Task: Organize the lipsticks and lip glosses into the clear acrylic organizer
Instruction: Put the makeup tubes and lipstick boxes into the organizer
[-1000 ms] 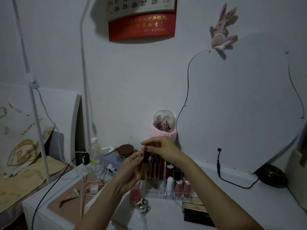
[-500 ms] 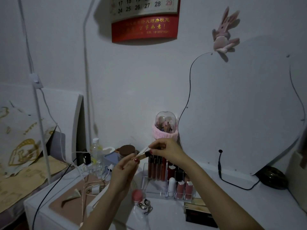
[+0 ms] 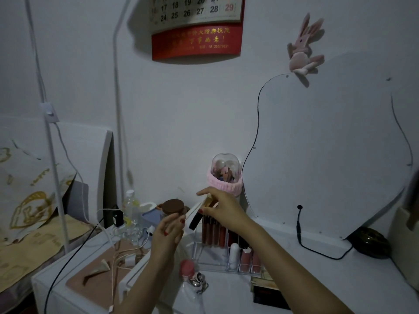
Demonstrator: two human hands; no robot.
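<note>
My right hand point(image 3: 223, 210) pinches a lip gloss tube point(image 3: 196, 219) that tilts with its black cap down-left and its gold end up between my fingers. It hovers over the back-left corner of the clear acrylic organizer point(image 3: 209, 257). Several reddish lip glosses point(image 3: 213, 232) stand upright in the organizer's back row. A white lipstick point(image 3: 234, 252) and pink-capped lipsticks point(image 3: 247, 258) stand in its front row. My left hand point(image 3: 166, 236) is just left of the cap with fingers loosely curled, holding nothing that I can see.
In front of the organizer lie a pink round item point(image 3: 187, 267), a small keychain point(image 3: 197, 280) and a dark box point(image 3: 269, 294). A brown-lidded jar point(image 3: 173, 206), a bottle point(image 3: 130, 207) and cables point(image 3: 122, 254) crowd the left. A mirror point(image 3: 328, 155) leans behind on the right.
My left hand has let go of the lip gloss and dropped slightly left. My right hand keeps the tube, which has tilted from upright to a slant.
</note>
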